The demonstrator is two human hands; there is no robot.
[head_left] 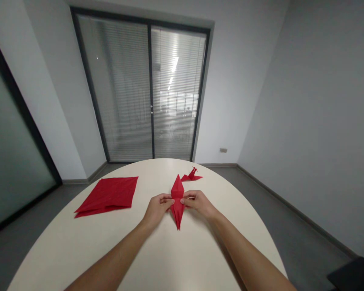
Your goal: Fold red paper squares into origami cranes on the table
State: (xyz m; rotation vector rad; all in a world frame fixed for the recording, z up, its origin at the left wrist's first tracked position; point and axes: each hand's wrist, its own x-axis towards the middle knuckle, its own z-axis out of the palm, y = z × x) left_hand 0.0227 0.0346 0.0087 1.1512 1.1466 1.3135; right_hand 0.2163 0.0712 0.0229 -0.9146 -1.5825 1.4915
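A half-folded red paper piece, a long kite shape with points at both ends, lies on the white round table. My left hand pinches its left edge with closed fingers. My right hand pinches its right edge the same way. A finished red paper crane stands just beyond, near the table's far edge. A stack of flat red paper sheets lies to the left of my left hand.
The table edge curves round at the far side and the right. Behind it are a glass sliding door with blinds, grey walls and a grey floor. A dark object shows at the bottom right corner.
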